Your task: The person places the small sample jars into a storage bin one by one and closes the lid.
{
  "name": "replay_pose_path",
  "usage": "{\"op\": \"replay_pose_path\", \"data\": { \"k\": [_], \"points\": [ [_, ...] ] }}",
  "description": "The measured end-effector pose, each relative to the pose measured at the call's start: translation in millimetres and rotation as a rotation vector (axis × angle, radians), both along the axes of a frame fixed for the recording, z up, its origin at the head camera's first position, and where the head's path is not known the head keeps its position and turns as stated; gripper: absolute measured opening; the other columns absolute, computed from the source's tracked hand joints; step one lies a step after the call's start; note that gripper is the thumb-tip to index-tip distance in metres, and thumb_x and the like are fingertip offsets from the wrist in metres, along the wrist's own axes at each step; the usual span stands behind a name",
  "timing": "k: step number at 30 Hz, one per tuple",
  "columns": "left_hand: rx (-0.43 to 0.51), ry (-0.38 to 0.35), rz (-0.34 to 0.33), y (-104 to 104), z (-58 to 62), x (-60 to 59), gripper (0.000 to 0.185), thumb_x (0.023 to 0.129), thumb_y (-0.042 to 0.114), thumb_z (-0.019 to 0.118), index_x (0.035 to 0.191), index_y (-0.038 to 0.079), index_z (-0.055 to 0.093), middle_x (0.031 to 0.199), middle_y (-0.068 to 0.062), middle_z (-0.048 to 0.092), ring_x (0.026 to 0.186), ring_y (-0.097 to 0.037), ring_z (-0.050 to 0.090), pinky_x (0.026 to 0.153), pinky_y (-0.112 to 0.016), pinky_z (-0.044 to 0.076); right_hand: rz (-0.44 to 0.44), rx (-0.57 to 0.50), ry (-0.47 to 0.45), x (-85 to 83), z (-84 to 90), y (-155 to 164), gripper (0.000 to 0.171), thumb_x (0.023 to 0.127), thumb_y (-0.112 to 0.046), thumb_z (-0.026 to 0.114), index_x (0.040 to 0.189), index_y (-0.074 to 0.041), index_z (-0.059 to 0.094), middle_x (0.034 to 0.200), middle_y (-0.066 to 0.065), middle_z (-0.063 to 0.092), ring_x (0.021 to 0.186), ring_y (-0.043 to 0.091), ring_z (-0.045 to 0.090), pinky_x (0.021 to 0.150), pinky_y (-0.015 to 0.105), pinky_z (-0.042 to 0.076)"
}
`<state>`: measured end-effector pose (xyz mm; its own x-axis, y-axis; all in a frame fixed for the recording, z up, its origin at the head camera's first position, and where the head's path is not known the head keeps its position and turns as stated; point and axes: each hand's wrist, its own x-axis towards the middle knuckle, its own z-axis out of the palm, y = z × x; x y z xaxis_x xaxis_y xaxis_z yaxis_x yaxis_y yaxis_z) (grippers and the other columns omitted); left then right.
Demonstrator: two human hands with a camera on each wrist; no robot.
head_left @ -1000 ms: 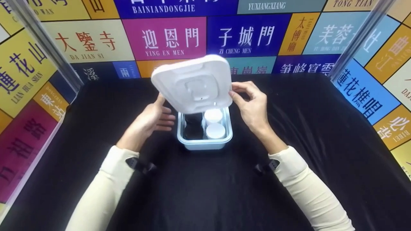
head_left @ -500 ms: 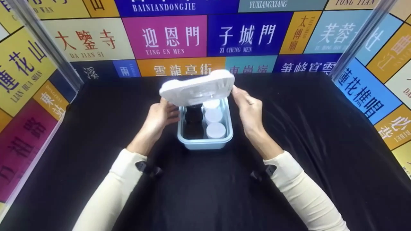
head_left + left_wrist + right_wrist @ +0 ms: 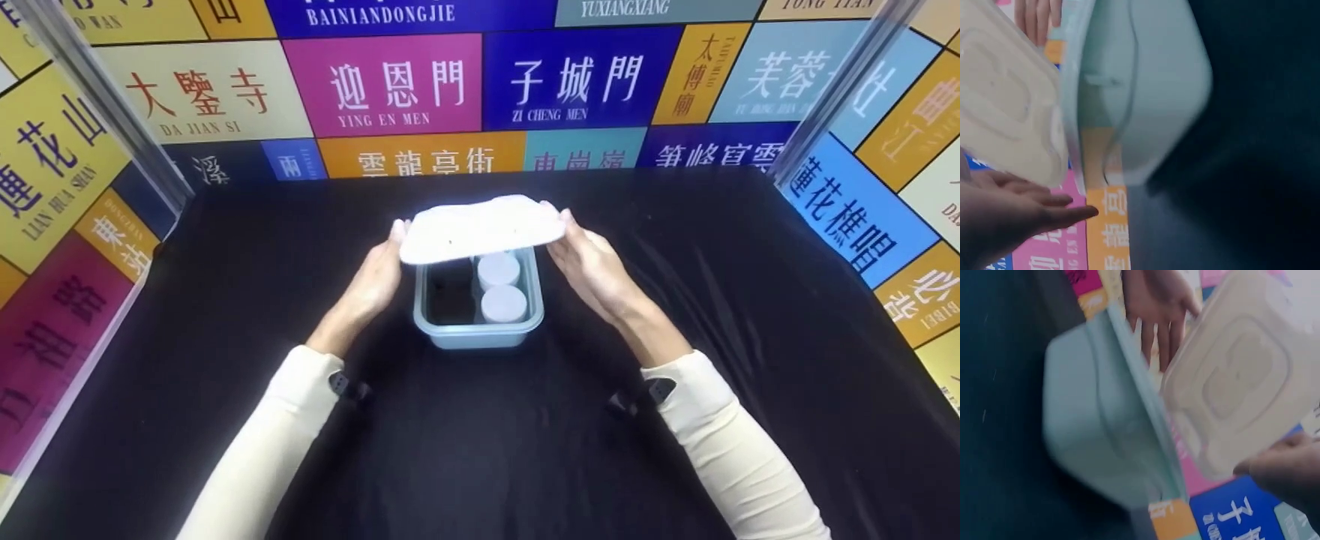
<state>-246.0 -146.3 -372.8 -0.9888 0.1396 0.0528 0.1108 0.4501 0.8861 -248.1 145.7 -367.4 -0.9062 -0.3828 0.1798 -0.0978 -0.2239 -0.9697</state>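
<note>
A white, rounded rectangular lid tilts over the far part of a light blue box. My left hand is at the lid's left edge, its thumb at the rim; in the left wrist view its fingers stretch straight below the lid's corner. My right hand holds the lid by the right edge, the thumb at its corner in the right wrist view. White round-topped items stand along the box's right side, dark items along the left. The lid hides the box's far end.
Black cloth covers the table under the box, wrinkled at the right. Behind it rises a wall of coloured panels with lettering. Metal posts stand at both back corners.
The lid has come down and tipped flatter over the box, its underside turning out of the head view. Both hands have lowered with it, the left coming up against its left edge.
</note>
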Motion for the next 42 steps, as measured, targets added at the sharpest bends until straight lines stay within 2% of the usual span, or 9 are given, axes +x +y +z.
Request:
{"op": "replay_pose_path", "data": {
  "k": [2,6,9,11,14,19,24,31,42],
  "points": [
    [-0.017,0.008,-0.034,-1.7,-5.0,-3.6,0.061,0.11,0.043,0.014,0.156,0.008,0.032,0.164,-0.007,0.03,0.155,-0.019,0.022,0.131,-0.036,0.016,0.067,0.026,0.062,-5.2,-9.9,7.3,0.074,0.107,-0.045,0.033,0.156,0.007,0.015,0.169,0.016,0.006,0.158,0.025,0.003,0.132,0.038,0.005],
    [-0.049,0.02,-0.057,-3.6,-14.2,-11.1,0.058,0.11,0.044,0.016,0.157,0.016,0.033,0.163,-0.002,0.032,0.154,-0.016,0.024,0.131,-0.036,0.018,0.145,0.089,0.138,-9.4,-22.0,17.0,0.072,0.108,-0.042,0.034,0.158,0.004,0.008,0.169,0.012,0.002,0.158,0.023,-0.002,0.132,0.039,0.001],
    [-0.066,0.039,-0.084,-3.8,-20.4,-17.4,0.056,0.11,0.041,0.016,0.159,0.015,0.026,0.166,0.0,0.026,0.155,-0.015,0.02,0.131,-0.035,0.015,0.159,0.164,0.169,-8.3,-25.4,20.7,0.067,0.109,-0.036,0.034,0.159,0.0,0.006,0.17,0.008,0.0,0.158,0.021,-0.004,0.131,0.041,-0.002],
    [-0.092,0.053,-0.114,-4.2,-24.8,-21.1,0.056,0.11,0.035,0.014,0.16,0.012,0.017,0.168,-0.001,0.016,0.157,-0.016,0.013,0.132,-0.036,0.01,0.161,0.23,0.19,-9.6,-29.3,23.5,0.062,0.11,-0.03,0.03,0.16,-0.003,0.005,0.17,0.006,-0.001,0.158,0.019,-0.006,0.131,0.042,-0.004],
    [-0.122,0.065,-0.133,-4.1,-31.0,-24.7,0.055,0.109,0.03,0.014,0.16,0.008,0.015,0.169,-0.003,0.013,0.157,-0.019,0.011,0.132,-0.037,0.009,0.163,0.336,0.199,-12.1,-35.8,28.1,0.058,0.11,-0.025,0.028,0.16,-0.008,0.005,0.17,0.002,-0.003,0.157,0.017,-0.007,0.131,0.044,-0.005],
    [-0.176,0.077,-0.145,-5.8,-38.3,-27.2,0.055,0.11,0.028,0.013,0.16,0.007,0.013,0.169,-0.004,0.011,0.157,-0.022,0.01,0.132,-0.04,0.009,0.195,0.493,0.216,-14.7,-45.3,35.2,0.06,0.109,-0.024,0.033,0.161,-0.016,0.003,0.17,-0.002,-0.006,0.157,0.019,-0.01,0.131,0.048,-0.005],
    [-0.178,0.073,-0.158,-8.2,-40.0,-28.7,0.055,0.11,0.029,0.014,0.161,0.008,0.008,0.17,-0.002,0.006,0.158,-0.023,0.006,0.132,-0.042,0.006,0.231,0.607,0.256,-16.6,-51.4,37.7,0.065,0.109,-0.026,0.038,0.161,-0.017,0.0,0.169,-0.001,-0.012,0.157,0.023,-0.013,0.13,0.052,-0.005],
    [-0.192,0.054,-0.171,-8.8,-45.9,-30.9,0.056,0.109,0.026,0.014,0.161,0.006,0.005,0.17,-0.004,0.002,0.158,-0.023,0.003,0.132,-0.042,0.005,0.219,0.665,0.27,-20.8,-55.5,36.2,0.066,0.108,-0.026,0.04,0.161,-0.017,0.001,0.169,0.0,-0.012,0.157,0.023,-0.011,0.13,0.054,-0.003],
    [-0.253,0.007,-0.147,-9.5,-48.6,-32.6,0.056,0.109,0.027,0.014,0.161,0.007,0.004,0.17,-0.004,0.001,0.158,-0.023,0.003,0.132,-0.043,0.006,0.185,0.699,0.211,-26.2,-58.0,28.2,0.068,0.107,-0.031,0.044,0.161,-0.019,0.005,0.17,-0.004,-0.009,0.157,0.026,-0.009,0.13,0.053,-0.001]
  ]
}}
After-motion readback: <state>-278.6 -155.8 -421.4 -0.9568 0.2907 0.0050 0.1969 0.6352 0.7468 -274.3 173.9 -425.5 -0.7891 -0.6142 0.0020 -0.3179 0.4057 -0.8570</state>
